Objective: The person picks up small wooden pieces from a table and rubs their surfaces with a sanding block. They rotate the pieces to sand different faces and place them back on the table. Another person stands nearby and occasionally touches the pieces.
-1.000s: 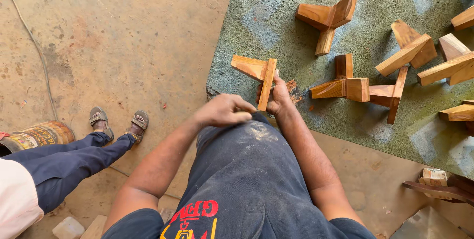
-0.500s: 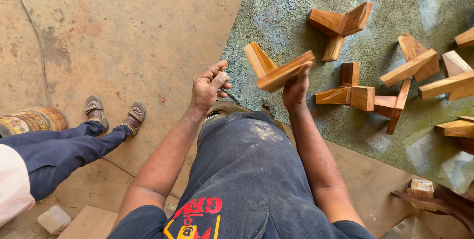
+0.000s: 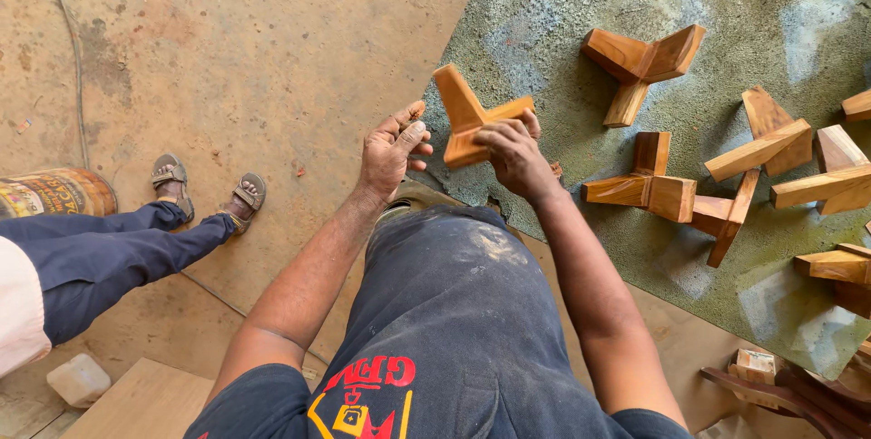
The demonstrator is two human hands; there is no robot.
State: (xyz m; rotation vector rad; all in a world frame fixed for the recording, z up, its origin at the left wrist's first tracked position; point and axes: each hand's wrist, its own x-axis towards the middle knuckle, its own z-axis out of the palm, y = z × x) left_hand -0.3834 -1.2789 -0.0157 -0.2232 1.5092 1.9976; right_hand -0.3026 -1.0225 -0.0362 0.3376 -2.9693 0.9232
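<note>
Now right hand (image 3: 513, 154) grips wooden bracket (image 3: 469, 118), raised over green mat (image 3: 562, 4) for inspection; left hand (image 3: 392, 151) open, fingers spread beside it.

I see a bare concrete floor (image 3: 236, 49), stained and dusty, with a thin cable (image 3: 74, 58) running across it at the left. A worn green mat (image 3: 581, 4) covers its upper right part, and several wooden Y-shaped pieces (image 3: 641, 63) lie scattered on that mat. On the bare concrete rest a printed tin can (image 3: 54, 192), a small white container (image 3: 80, 379) and a flat board (image 3: 141, 403).
</note>
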